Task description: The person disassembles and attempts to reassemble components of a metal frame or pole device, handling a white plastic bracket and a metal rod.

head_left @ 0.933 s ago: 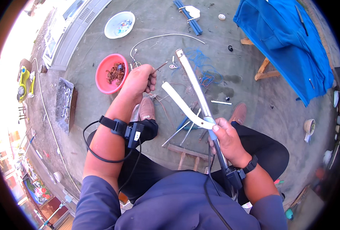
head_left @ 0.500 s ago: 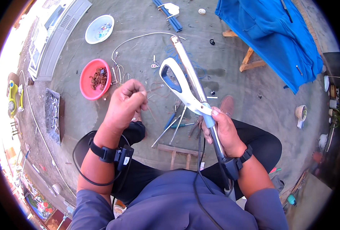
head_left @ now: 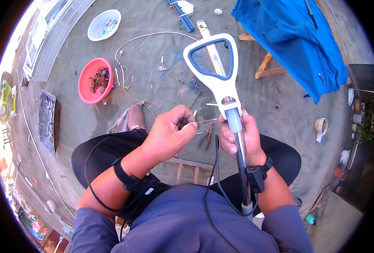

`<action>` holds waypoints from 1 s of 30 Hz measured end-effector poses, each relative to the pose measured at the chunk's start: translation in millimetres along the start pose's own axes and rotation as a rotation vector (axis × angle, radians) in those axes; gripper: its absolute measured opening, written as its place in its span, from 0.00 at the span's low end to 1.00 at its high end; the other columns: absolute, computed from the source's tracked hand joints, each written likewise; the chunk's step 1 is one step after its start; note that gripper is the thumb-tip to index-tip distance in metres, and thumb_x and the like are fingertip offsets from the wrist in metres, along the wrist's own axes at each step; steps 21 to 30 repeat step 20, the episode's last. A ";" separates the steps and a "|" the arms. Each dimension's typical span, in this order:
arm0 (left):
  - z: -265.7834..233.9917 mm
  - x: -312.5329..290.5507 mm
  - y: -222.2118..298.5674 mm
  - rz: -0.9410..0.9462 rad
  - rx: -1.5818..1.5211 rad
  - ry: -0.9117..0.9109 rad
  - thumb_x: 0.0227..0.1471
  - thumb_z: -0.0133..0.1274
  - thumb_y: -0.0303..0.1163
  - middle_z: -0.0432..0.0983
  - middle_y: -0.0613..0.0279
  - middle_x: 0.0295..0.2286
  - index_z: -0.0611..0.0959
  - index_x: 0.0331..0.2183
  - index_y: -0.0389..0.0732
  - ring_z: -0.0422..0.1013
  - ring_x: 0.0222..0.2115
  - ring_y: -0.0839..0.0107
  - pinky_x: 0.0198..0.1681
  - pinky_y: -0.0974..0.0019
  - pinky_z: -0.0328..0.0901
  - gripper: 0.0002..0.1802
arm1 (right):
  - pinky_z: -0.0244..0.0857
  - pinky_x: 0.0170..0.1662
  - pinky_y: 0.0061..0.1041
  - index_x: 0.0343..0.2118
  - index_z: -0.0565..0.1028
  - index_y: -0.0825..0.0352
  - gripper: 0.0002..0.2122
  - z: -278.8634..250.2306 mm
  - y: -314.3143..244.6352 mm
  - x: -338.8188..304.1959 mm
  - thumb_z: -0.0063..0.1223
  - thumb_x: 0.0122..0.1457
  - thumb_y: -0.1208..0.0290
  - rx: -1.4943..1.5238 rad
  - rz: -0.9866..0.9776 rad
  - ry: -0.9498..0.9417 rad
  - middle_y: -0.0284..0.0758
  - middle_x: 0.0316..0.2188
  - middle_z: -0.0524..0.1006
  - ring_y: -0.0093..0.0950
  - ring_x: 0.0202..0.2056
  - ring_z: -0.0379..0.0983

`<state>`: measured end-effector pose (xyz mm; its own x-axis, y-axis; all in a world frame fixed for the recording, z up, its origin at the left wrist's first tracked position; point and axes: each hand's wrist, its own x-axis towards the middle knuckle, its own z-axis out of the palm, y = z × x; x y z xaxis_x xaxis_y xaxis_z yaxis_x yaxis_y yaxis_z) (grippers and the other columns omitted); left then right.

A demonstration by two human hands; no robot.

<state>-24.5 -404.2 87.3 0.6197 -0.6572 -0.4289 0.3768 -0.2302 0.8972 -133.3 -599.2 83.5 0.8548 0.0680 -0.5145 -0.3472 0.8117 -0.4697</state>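
Observation:
A chrome metal pole point(head_left: 240, 162) stands slanted before me, its lower end by my lap. A white and blue triangular loop handle point(head_left: 232, 90) is clamped round it at a pale blue sleeve. My right hand point(head_left: 251, 139) is wrapped round the pole just below that clamp. With thumb and forefinger, my left hand point(head_left: 174, 130) pinches a thin brownish rod or wire point(head_left: 207, 121), whose tip points at the fingers of my right hand. Whether the tip touches them I cannot tell. A thin white strip sticks out to the left of the clamp. Pliers point(head_left: 204, 137) lie on the ground beyond my hands.
A pink basin point(head_left: 82, 84) with brown scraps and a white basin point(head_left: 95, 31) stand at the far left. Loose wires point(head_left: 187, 78) lie ahead. A blue cloth point(head_left: 292, 42) hangs over a wooden frame at the right. A metal tray point(head_left: 48, 122) sits left.
My left hand has come right and down, bringing the thin rod close to the pole. The handle has turned so its loop faces me. My left foot now shows farther out.

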 end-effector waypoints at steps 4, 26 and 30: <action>6.6 2.1 0.3 0.022 0.037 0.009 0.52 0.52 0.24 0.71 0.69 0.25 0.74 0.31 0.36 0.68 0.24 0.83 0.27 0.77 0.62 0.03 | 0.54 0.11 0.19 0.42 0.71 0.71 0.28 6.8 0.4 -1.7 0.31 0.65 0.45 0.009 -0.024 0.047 0.29 0.14 0.65 0.21 0.08 0.59; 8.1 5.3 -9.5 0.014 -0.053 -0.035 0.53 0.51 0.25 0.71 0.66 0.26 0.74 0.31 0.36 0.70 0.25 0.79 0.28 0.75 0.65 0.04 | 0.58 0.17 0.22 0.38 0.70 0.66 0.25 -0.7 0.7 0.2 0.40 0.61 0.44 0.088 0.015 -0.064 0.34 0.17 0.69 0.26 0.12 0.62; 8.1 5.3 -9.5 0.014 -0.053 -0.035 0.53 0.51 0.25 0.71 0.66 0.26 0.74 0.31 0.36 0.70 0.25 0.79 0.28 0.75 0.65 0.04 | 0.58 0.17 0.22 0.38 0.70 0.66 0.25 -0.7 0.7 0.2 0.40 0.61 0.44 0.088 0.015 -0.064 0.34 0.17 0.69 0.26 0.12 0.62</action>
